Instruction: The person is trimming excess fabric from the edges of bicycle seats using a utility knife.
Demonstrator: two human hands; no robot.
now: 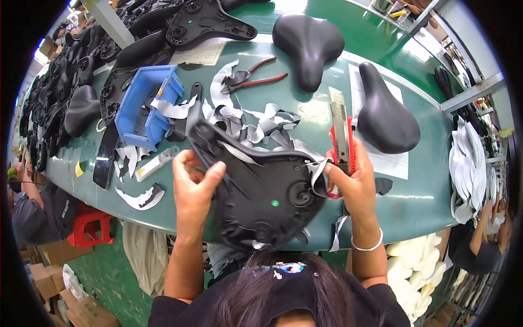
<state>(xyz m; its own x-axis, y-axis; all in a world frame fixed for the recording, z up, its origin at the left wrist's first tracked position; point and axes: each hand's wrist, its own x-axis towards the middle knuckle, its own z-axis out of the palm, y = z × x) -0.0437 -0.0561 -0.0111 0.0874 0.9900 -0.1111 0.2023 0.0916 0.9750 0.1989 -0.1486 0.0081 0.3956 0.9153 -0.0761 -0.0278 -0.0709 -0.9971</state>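
Observation:
A black bicycle saddle (245, 188) is tilted with its underside up at the near table edge, a green dot showing on it. My left hand (195, 182) is closed on the saddle's left edge, near its narrow end. In my right hand (354, 185) is a red utility knife (342, 139), its long blade pointing up and away from me. The thumb and fingers of that hand also pinch a loose grey-white strip (317, 175) at the saddle's right rim. Cut scraps (267, 122) of the same material lie in a heap just beyond the saddle.
Red-handled pliers (256, 75) and a blue bin (143, 109) stand beyond my hands. Finished-looking saddles (308, 46) lie at the far side and right. Many black saddles (81, 109) are piled at left. Pale covers (467, 163) hang at right. Other people work at both sides.

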